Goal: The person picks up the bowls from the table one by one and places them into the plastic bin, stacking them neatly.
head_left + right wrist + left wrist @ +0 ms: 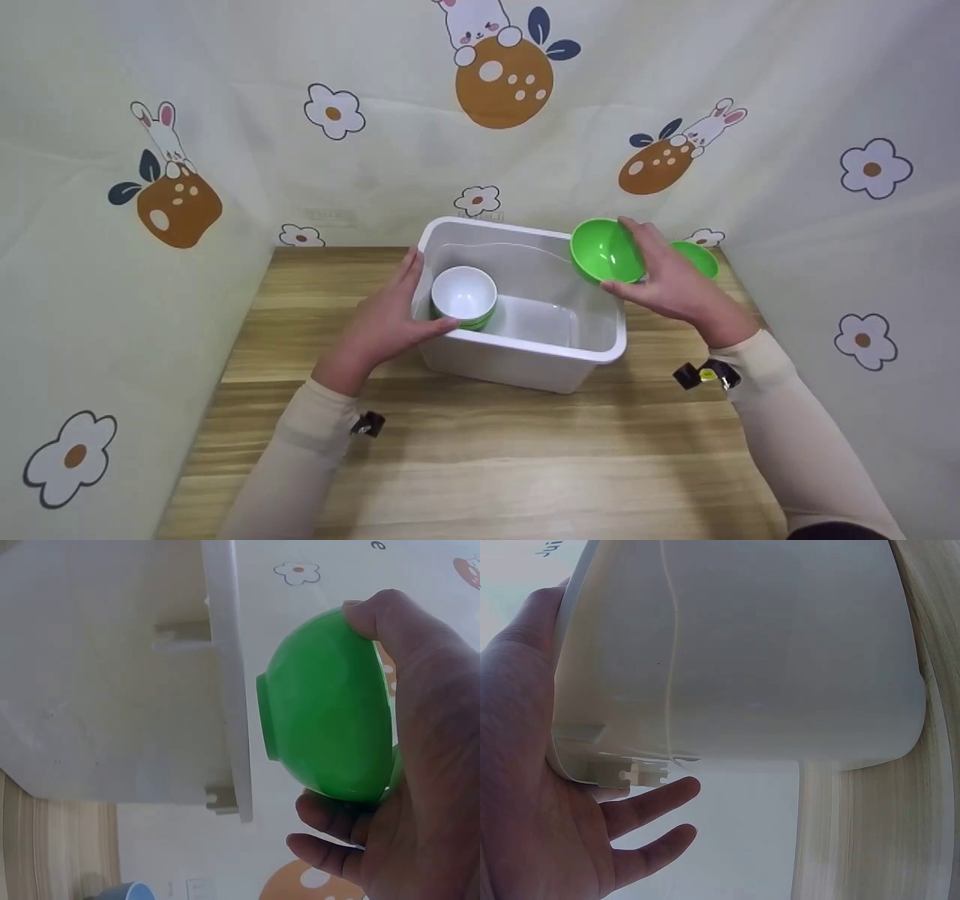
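A white plastic bin (517, 346) stands on the table. My left hand (390, 315) grips its left end, thumb over the front rim; two fingers (656, 808) stretch out past it in the left wrist view. Inside the bin, at its left, sits a stack of bowls (464, 294), white inside on top with green sides below. My right hand (664, 281) holds a green bowl (606, 251) between thumb and fingers over the bin's right rear corner. The bowl is tilted, its hollow side facing the head camera. In the right wrist view its base points toward the bin.
Another green bowl (697, 259) shows behind my right hand, partly hidden. A bluish rim (131, 892) peeks in at the bottom of the right wrist view. Patterned cloth (390, 172) walls the wooden table (487, 465) at the back and both sides.
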Demonstrator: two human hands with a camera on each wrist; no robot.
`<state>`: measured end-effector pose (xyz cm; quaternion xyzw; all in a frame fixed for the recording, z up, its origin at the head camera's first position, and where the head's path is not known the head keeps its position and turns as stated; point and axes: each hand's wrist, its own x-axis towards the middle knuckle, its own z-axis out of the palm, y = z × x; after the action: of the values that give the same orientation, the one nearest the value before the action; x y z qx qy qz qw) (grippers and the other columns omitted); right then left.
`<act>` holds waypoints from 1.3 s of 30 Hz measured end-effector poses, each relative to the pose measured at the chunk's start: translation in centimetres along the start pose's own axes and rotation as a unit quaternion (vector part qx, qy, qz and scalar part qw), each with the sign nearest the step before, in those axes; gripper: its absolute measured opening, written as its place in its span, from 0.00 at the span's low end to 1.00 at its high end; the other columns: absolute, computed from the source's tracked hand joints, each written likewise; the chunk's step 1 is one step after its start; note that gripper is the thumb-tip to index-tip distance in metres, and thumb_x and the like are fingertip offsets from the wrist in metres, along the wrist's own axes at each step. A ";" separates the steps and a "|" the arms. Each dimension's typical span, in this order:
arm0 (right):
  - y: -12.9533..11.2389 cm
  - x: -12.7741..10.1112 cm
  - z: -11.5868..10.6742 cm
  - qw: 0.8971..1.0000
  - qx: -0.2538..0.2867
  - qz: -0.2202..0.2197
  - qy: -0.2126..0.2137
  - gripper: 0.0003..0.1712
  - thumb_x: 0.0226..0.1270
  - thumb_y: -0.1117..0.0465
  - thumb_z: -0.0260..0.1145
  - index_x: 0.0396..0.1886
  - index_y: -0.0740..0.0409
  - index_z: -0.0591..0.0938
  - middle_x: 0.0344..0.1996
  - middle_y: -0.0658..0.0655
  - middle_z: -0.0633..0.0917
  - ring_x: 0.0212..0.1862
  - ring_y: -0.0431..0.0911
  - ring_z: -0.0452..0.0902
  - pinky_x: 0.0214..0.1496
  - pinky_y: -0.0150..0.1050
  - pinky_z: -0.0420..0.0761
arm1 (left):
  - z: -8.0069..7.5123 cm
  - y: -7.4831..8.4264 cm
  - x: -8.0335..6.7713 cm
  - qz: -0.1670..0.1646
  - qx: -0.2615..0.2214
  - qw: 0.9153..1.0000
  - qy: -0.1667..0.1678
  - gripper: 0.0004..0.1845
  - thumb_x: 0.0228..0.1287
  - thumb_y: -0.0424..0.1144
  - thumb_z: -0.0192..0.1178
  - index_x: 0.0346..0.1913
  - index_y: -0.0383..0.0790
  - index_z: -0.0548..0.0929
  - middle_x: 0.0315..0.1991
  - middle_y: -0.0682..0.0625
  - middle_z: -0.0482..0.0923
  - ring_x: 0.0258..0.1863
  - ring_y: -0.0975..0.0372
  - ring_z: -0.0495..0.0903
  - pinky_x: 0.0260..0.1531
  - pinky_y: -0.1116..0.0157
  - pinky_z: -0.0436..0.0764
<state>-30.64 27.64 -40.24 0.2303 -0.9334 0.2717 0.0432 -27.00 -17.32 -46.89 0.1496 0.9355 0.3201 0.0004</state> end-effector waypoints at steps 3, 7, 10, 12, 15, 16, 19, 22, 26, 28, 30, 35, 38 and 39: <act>-0.3 0.5 0.1 1.000 0.010 -0.005 -0.007 0.62 0.67 0.39 0.80 0.89 0.60 0.58 0.71 0.67 0.74 0.65 0.63 0.77 0.66 0.67 0.81 | -0.1 0.1 0.0 0.001 0.003 1.000 0.000 0.76 0.54 0.86 0.66 0.92 0.44 0.44 0.92 0.50 0.35 0.84 0.37 0.60 0.74 0.32 0.70; -0.7 1.1 0.3 1.000 0.018 -0.009 -0.018 0.62 0.66 0.40 0.80 0.89 0.59 0.58 0.72 0.66 0.73 0.66 0.62 0.76 0.68 0.67 0.80 | -0.1 0.3 -0.1 0.000 0.005 1.000 0.000 0.76 0.54 0.86 0.66 0.92 0.44 0.44 0.93 0.51 0.35 0.83 0.37 0.62 0.73 0.33 0.72; -1.0 1.5 0.4 0.999 0.019 -0.005 -0.030 0.62 0.66 0.41 0.81 0.89 0.57 0.58 0.72 0.65 0.73 0.67 0.62 0.75 0.68 0.68 0.80 | 0.0 0.3 -0.1 -0.001 0.006 1.000 -0.001 0.76 0.54 0.87 0.65 0.92 0.45 0.44 0.92 0.52 0.35 0.82 0.37 0.64 0.72 0.33 0.74; -1.1 1.7 0.4 0.999 0.017 -0.002 -0.035 0.63 0.66 0.39 0.81 0.89 0.56 0.58 0.72 0.65 0.73 0.67 0.62 0.76 0.68 0.68 0.80 | 0.0 0.3 0.0 -0.002 0.007 1.000 -0.001 0.76 0.54 0.87 0.64 0.92 0.45 0.44 0.92 0.53 0.35 0.82 0.37 0.64 0.72 0.34 0.74; -1.4 2.1 0.6 0.999 0.018 -0.006 -0.041 0.65 0.64 0.37 0.81 0.89 0.56 0.58 0.73 0.64 0.73 0.68 0.62 0.75 0.69 0.68 0.80 | 0.0 0.3 -0.1 0.000 0.006 1.000 -0.001 0.76 0.54 0.87 0.64 0.92 0.45 0.44 0.92 0.52 0.35 0.83 0.38 0.62 0.73 0.33 0.72; -1.5 2.3 0.6 0.999 0.019 -0.009 -0.042 0.65 0.63 0.36 0.82 0.89 0.56 0.58 0.74 0.65 0.73 0.69 0.61 0.75 0.69 0.68 0.80 | 0.0 0.3 -0.1 -0.001 0.007 1.000 -0.002 0.76 0.55 0.87 0.64 0.92 0.45 0.44 0.92 0.52 0.35 0.83 0.38 0.62 0.73 0.33 0.72; -1.9 2.7 0.7 0.999 0.023 -0.017 -0.045 0.66 0.62 0.36 0.83 0.89 0.57 0.59 0.74 0.64 0.73 0.69 0.60 0.76 0.69 0.66 0.80 | -0.1 0.4 -0.2 -0.001 0.006 1.000 -0.002 0.75 0.55 0.86 0.65 0.92 0.45 0.44 0.92 0.52 0.35 0.84 0.38 0.60 0.74 0.33 0.70; -2.2 3.1 0.7 0.998 0.022 -0.027 -0.051 0.67 0.61 0.35 0.83 0.89 0.58 0.59 0.74 0.64 0.74 0.69 0.59 0.75 0.69 0.65 0.81 | -0.1 0.4 -0.2 -0.001 0.004 1.000 -0.002 0.76 0.54 0.87 0.65 0.92 0.46 0.44 0.92 0.52 0.35 0.85 0.38 0.58 0.75 0.32 0.69; -2.6 3.7 0.9 0.997 0.014 -0.038 -0.062 0.68 0.61 0.34 0.82 0.89 0.59 0.59 0.73 0.65 0.74 0.68 0.59 0.75 0.69 0.64 0.81 | 0.0 0.3 -0.2 -0.003 -0.001 1.000 -0.002 0.76 0.54 0.87 0.65 0.92 0.46 0.43 0.92 0.52 0.34 0.85 0.38 0.57 0.75 0.32 0.68; -2.8 4.1 1.0 0.997 0.011 -0.044 -0.070 0.68 0.61 0.34 0.82 0.89 0.60 0.59 0.73 0.65 0.74 0.69 0.59 0.75 0.70 0.64 0.80 | 0.0 0.2 -0.2 -0.002 -0.002 1.000 -0.002 0.76 0.53 0.87 0.66 0.92 0.46 0.43 0.92 0.52 0.34 0.85 0.37 0.57 0.75 0.32 0.67; -3.0 4.4 1.1 0.996 0.008 -0.047 -0.077 0.68 0.60 0.34 0.82 0.89 0.60 0.59 0.74 0.65 0.74 0.69 0.59 0.74 0.71 0.63 0.79 | 0.0 0.1 -0.1 -0.001 -0.001 1.000 -0.001 0.76 0.54 0.87 0.66 0.92 0.46 0.43 0.92 0.52 0.34 0.85 0.37 0.57 0.75 0.32 0.68; -3.6 5.3 1.4 0.994 -0.002 -0.056 -0.094 0.68 0.61 0.34 0.82 0.89 0.61 0.58 0.76 0.65 0.72 0.72 0.59 0.73 0.74 0.62 0.77 | -0.1 0.1 -0.1 0.003 -0.004 1.000 0.001 0.75 0.55 0.85 0.67 0.92 0.44 0.45 0.92 0.51 0.35 0.85 0.38 0.58 0.75 0.32 0.69; -4.0 5.8 1.6 0.993 -0.007 -0.061 -0.103 0.68 0.60 0.34 0.82 0.89 0.60 0.59 0.76 0.64 0.73 0.72 0.58 0.73 0.75 0.60 0.76 | -0.1 0.1 -0.1 0.005 -0.008 1.000 0.000 0.75 0.56 0.83 0.69 0.92 0.43 0.45 0.92 0.50 0.35 0.85 0.38 0.57 0.75 0.32 0.69; -4.2 6.0 1.6 0.992 -0.008 -0.063 -0.107 0.68 0.60 0.34 0.82 0.88 0.60 0.59 0.76 0.64 0.73 0.72 0.58 0.73 0.75 0.60 0.76 | -0.1 0.1 -0.1 0.006 -0.010 1.000 -0.001 0.75 0.56 0.83 0.69 0.92 0.42 0.45 0.92 0.50 0.35 0.85 0.38 0.57 0.75 0.32 0.69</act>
<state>-33.98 21.26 -38.39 0.3160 -0.9183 0.2353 -0.0379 -26.90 -17.32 -46.72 0.1554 0.9312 0.3297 0.0007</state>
